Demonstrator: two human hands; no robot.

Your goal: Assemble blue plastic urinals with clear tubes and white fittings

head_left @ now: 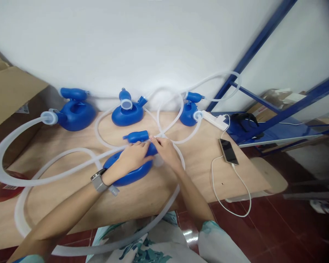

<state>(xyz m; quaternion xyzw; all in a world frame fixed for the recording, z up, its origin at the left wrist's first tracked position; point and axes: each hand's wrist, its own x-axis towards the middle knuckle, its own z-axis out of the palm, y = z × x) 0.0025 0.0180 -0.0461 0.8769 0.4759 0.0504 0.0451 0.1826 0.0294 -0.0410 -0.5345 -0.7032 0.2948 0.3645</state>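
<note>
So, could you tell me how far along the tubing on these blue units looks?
Three blue units by the wall already show clear tubes attached. The fourth unit is in hand: the left hand steadies it while the right hand pinches a thin tube near its port. Whether that tube is seated cannot be told.

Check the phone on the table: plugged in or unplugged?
Plugged in. The phone lies flat on the table, and a white cable runs from its near end, looping off the table edge.
</note>
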